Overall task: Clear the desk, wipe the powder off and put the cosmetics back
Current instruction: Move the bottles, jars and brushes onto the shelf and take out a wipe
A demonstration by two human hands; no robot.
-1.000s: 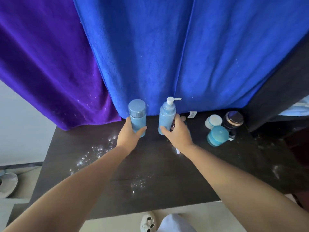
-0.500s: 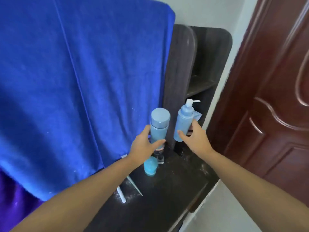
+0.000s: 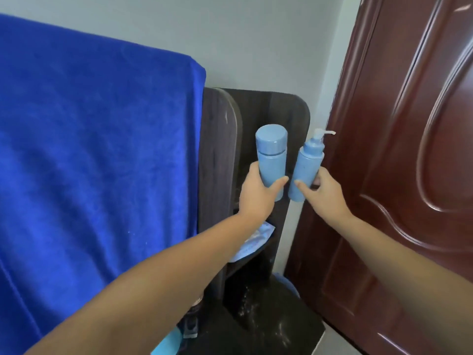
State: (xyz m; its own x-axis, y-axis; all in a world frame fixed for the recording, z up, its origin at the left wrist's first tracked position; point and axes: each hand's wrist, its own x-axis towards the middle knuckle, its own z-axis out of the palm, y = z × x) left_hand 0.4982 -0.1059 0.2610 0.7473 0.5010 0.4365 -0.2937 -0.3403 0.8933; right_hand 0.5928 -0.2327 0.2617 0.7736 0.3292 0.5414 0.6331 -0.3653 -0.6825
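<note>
Near the centre of the frame, the left hand (image 3: 258,194) was wrapped around the lower part of a blue capped bottle (image 3: 271,160), holding it upright in the air. Just to its right, the right hand (image 3: 323,192) was clamped on a blue pump bottle (image 3: 305,169), which leaned slightly to the right, its white nozzle pointing toward the reddish-brown door (image 3: 404,149). The two bottles were close together but apart. Behind them rose a dark wooden shelf unit (image 3: 281,111), with a light blue packet (image 3: 252,243) lying on a lower shelf. A blue towel (image 3: 97,162) filled the left of the frame. White powder (image 3: 258,313) speckled the dark desk (image 3: 294,326) at lower centre.
</note>
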